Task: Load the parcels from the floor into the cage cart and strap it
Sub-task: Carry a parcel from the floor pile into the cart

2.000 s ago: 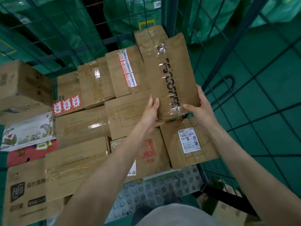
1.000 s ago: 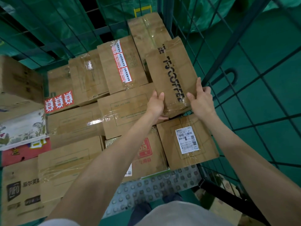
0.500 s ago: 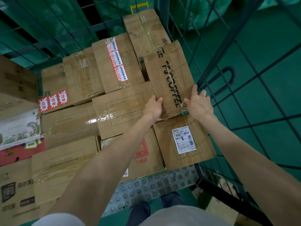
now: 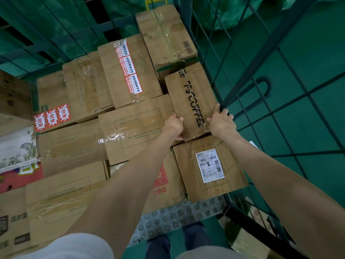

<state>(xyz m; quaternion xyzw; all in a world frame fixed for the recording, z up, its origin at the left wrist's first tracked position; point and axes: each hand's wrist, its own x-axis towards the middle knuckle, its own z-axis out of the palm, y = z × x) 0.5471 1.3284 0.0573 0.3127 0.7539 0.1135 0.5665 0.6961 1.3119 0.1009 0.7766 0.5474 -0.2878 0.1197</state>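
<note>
The coffee box (image 4: 190,98) is sitting in the cage cart (image 4: 240,86) against its right mesh wall, lying between the barcode box (image 4: 166,34) behind it and the labelled box (image 4: 209,169) before it. The left hand (image 4: 173,126) and right hand (image 4: 221,123) are gripping its near corners.

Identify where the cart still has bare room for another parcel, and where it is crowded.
Bare studded floor shows along the near edge, bordered by the labelled box and cage side. Behind, boxes are packed tight, and both hands hold the coffee box.
</note>
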